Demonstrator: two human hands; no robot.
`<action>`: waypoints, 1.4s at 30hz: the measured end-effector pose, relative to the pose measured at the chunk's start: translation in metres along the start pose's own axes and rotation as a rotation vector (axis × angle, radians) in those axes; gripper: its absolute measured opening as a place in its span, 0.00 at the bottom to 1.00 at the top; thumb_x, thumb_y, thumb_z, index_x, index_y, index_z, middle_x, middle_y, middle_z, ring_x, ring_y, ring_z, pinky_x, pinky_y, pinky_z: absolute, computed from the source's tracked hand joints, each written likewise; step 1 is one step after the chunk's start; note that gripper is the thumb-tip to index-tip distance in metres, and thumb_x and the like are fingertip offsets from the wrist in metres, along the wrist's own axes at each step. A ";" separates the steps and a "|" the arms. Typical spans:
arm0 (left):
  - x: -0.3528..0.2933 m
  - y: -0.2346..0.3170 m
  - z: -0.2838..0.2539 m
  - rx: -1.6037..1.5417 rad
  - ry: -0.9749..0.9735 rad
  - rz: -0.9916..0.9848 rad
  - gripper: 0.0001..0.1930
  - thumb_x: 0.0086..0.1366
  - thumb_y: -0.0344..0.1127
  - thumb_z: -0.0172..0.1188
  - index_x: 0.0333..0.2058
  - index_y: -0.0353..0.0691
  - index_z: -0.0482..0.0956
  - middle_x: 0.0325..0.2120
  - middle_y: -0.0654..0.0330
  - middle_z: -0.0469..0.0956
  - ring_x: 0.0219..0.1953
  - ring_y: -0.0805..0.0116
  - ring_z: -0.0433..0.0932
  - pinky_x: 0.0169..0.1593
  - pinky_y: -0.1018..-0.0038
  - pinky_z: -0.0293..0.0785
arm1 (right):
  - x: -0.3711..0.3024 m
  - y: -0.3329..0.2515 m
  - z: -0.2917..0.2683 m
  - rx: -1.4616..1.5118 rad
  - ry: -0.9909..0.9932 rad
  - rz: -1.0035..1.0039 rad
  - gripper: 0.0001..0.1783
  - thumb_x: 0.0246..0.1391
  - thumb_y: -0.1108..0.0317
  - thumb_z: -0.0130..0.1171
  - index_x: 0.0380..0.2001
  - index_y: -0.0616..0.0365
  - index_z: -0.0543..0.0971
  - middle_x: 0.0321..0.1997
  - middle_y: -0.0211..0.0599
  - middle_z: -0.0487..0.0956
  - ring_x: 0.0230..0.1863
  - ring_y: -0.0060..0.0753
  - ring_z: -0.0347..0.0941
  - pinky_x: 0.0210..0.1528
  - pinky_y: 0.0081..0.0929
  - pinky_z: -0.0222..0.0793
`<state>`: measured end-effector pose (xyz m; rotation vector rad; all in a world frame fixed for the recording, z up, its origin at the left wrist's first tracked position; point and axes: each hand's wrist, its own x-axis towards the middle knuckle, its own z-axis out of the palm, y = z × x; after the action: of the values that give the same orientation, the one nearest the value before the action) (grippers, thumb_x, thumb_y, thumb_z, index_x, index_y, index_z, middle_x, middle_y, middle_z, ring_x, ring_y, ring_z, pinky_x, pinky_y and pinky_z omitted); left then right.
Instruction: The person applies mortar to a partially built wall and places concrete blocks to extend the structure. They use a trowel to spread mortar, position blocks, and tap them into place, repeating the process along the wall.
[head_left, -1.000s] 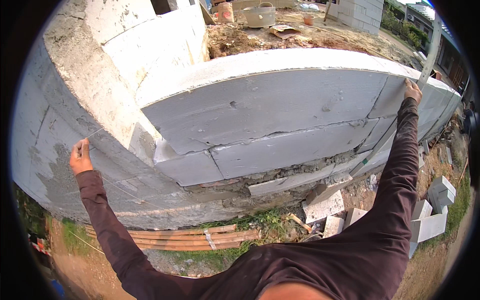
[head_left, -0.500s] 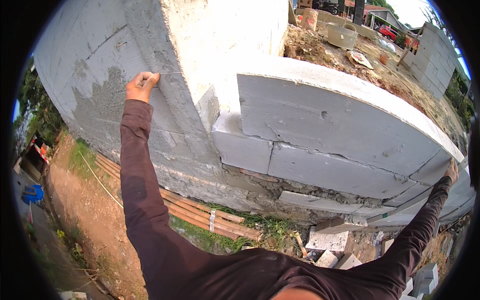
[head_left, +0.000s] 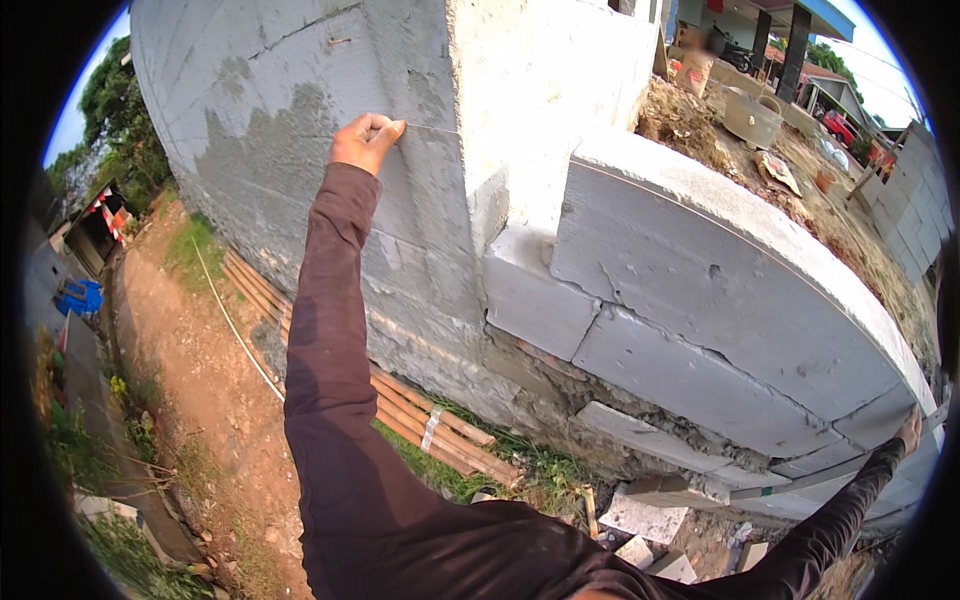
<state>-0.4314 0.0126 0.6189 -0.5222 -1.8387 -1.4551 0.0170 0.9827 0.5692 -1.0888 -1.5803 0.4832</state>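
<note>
My left hand [head_left: 368,144] is raised at the tall grey rendered wall [head_left: 410,215], thumb and forefinger pinching a thin string [head_left: 432,128]. From the pinch the string runs right to the wall's corner, and a pale line continues along the upper edge of the low block wall [head_left: 700,260]. At the far right, my right hand [head_left: 910,432] is at the face of the low wall, beside a long, narrow straight bar [head_left: 800,482] that slants along the blocks. The right fingers are small and partly hidden, so I cannot make out whether they grip the bar.
Bamboo poles [head_left: 455,450] lie bundled at the wall's foot, with loose blocks [head_left: 645,515] to their right. A dirt path [head_left: 185,350] runs along the left. Behind the low wall are a bucket [head_left: 752,118], sacks [head_left: 695,72] and another block wall [head_left: 912,205].
The view has turned, shifting the walls rightward in the picture. My left hand keeps its pinch on the string near the corner; my right hand stays at the far end of the low wall.
</note>
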 end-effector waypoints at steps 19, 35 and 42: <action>-0.029 0.037 0.031 0.378 0.176 0.031 0.09 0.53 0.37 0.62 0.26 0.38 0.76 0.15 0.66 0.71 0.18 0.79 0.66 0.23 0.78 0.64 | 0.019 0.007 -0.006 -0.138 -0.010 -0.025 0.29 0.50 0.46 0.51 0.46 0.58 0.74 0.47 0.36 0.75 0.47 0.30 0.69 0.50 0.23 0.60; -0.057 0.012 0.041 0.381 0.178 -0.031 0.18 0.46 0.46 0.68 0.17 0.38 0.74 0.10 0.65 0.68 0.14 0.76 0.62 0.20 0.75 0.62 | 0.018 0.027 0.007 0.001 -0.029 -0.074 0.26 0.52 0.49 0.50 0.47 0.56 0.74 0.48 0.34 0.75 0.49 0.28 0.69 0.52 0.21 0.59; -0.045 0.023 0.036 0.337 0.176 0.029 0.20 0.47 0.48 0.67 0.15 0.37 0.73 0.09 0.68 0.64 0.15 0.79 0.58 0.19 0.77 0.58 | 0.007 0.013 0.007 -0.058 0.036 -0.130 0.23 0.52 0.51 0.51 0.45 0.55 0.76 0.47 0.33 0.76 0.49 0.26 0.69 0.52 0.21 0.59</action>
<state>-0.3959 0.0583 0.5969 -0.2443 -1.8740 -1.1020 0.0158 0.9970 0.5609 -1.0252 -1.6300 0.3302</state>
